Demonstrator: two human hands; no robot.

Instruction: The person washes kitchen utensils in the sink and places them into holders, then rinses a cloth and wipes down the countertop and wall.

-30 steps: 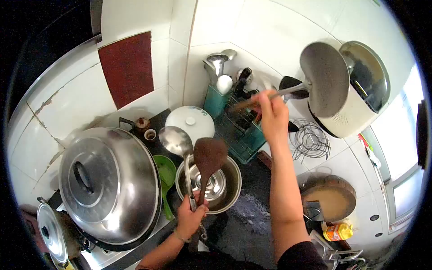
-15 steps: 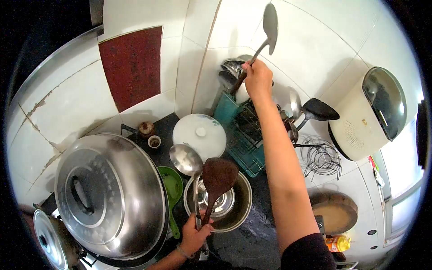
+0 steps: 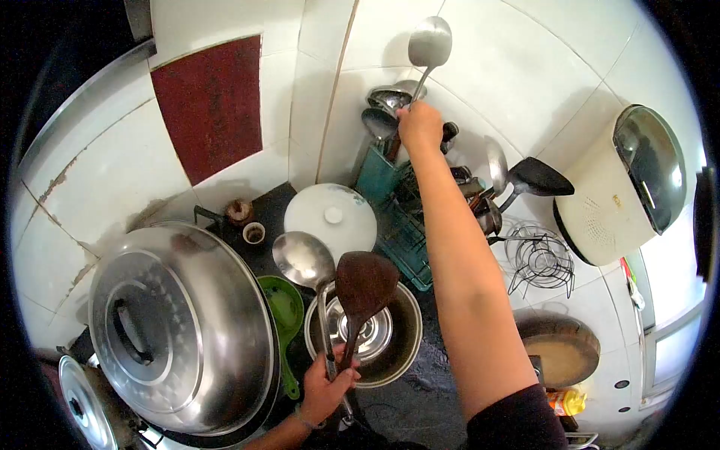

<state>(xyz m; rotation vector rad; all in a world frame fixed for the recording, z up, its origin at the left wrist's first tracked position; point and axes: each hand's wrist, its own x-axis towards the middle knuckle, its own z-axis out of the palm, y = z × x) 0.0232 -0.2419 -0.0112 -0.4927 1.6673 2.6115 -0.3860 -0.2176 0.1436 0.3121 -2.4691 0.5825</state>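
My left hand (image 3: 325,391) is closed round the handles of a steel ladle (image 3: 304,259) and a dark brown spatula (image 3: 366,283). Both heads point up, partly over a steel pot (image 3: 409,330) with a round metal lid inside. My right hand (image 3: 420,127) grips the handle of a metal turner (image 3: 430,43), its head raised against the tiled wall. The lower end of that handle is at the left compartment of a teal utensil rack (image 3: 375,174), beside other ladles (image 3: 379,122).
A large domed lid (image 3: 180,330) fills the left. Behind the pot sits a white lidded bowl (image 3: 330,217), next to a green ladle (image 3: 285,307). To the right are a black spatula (image 3: 540,176), wire stand (image 3: 540,259), cream container (image 3: 607,199) and wooden board (image 3: 562,356).
My right hand has moved left and up to the rack's left compartment, and the turner has swung upright. The view has shifted slightly. My left hand keeps its hold.
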